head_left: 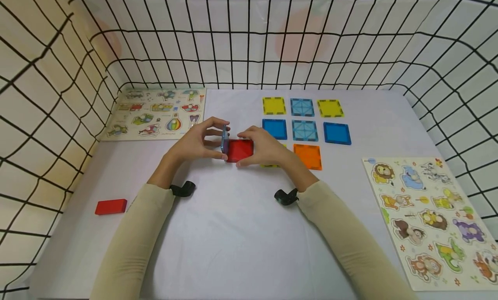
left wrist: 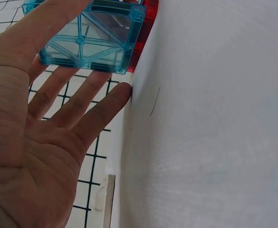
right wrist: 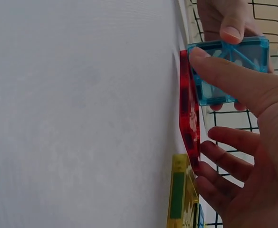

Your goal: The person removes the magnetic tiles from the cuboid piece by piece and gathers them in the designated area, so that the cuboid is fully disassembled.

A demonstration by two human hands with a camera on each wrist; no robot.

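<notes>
My left hand point(head_left: 199, 141) holds a light blue see-through magnetic tile point(head_left: 225, 139) on edge. Its thumb is on one side in the left wrist view, with fingers behind the tile point(left wrist: 89, 40). Beneath, a red magnetic tile point(head_left: 240, 150) lies flat, and the blue tile stands along its left edge. Around the red tile's right end is my right hand point(head_left: 266, 148), thumb by the near edge and fingers by the far edge. In the right wrist view those fingers are loosely spread beside the red tile point(right wrist: 188, 109); the thumb overlaps the blue tile's corner, contact unclear.
Right of the hands lie flat tiles: yellow point(head_left: 274, 105), blue point(head_left: 336, 133), light blue point(head_left: 304, 130) and orange point(head_left: 307, 156), one yellow partly hidden. Picture puzzle boards lie back left point(head_left: 155, 114) and right point(head_left: 428, 218). A red block point(head_left: 110, 206) sits left. Black wire mesh point(head_left: 249, 40) surrounds the table.
</notes>
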